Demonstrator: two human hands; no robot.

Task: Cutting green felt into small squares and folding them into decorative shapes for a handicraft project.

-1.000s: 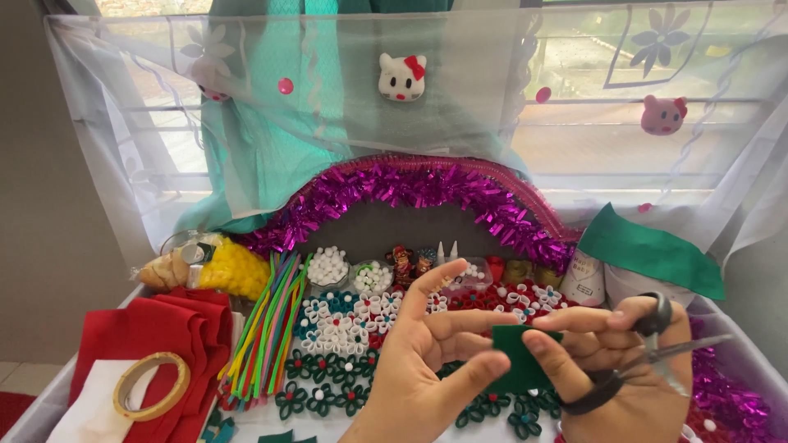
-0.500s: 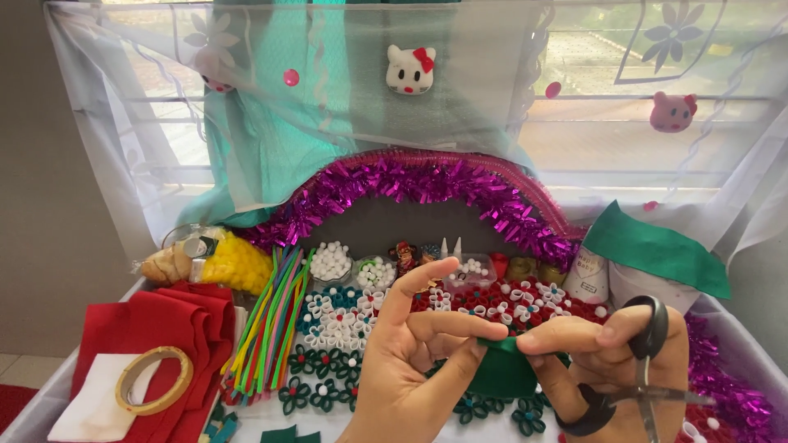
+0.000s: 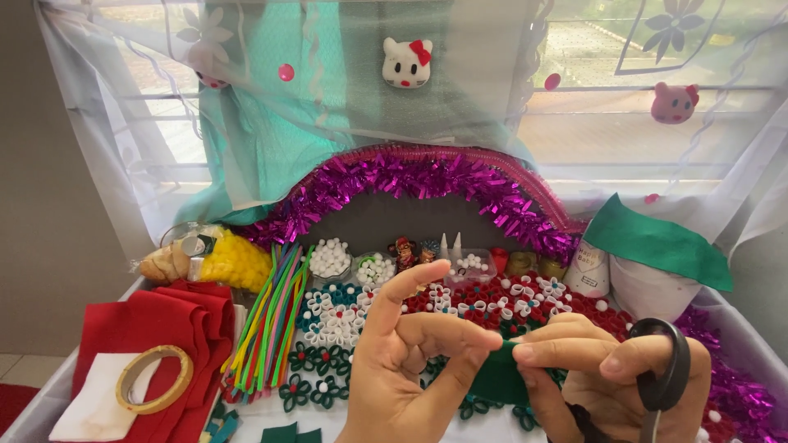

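Item one: the left hand [image 3: 402, 361], near the front edge of the tray [image 3: 755, 336], middle. I see its grip pinched on the left end of a small dark green felt piece [image 3: 497, 381], thumb below, fingers above, index finger raised.

Item two: the right hand [image 3: 607, 369], just beside the left, front right. Its grip is clenched on the same felt piece at the right end, fingertips meeting the left hand's; black scissors [image 3: 665, 373] hang looped over one finger.

Item three: the felt piece sits between both hands, above the tray's front middle.

Item four, tray contents: red felt sheets [image 3: 164, 328] at the left edge, a ring of tape [image 3: 153, 379] on white cloth at the front left corner, a bundle of coloured pipe cleaners [image 3: 267, 320] beside them, red, white and green quilled paper flowers [image 3: 345, 328] across the centre.

Item five: a purple tinsel arch [image 3: 410, 176] along the back edge; a folded green felt [image 3: 657, 242] at the back right corner.
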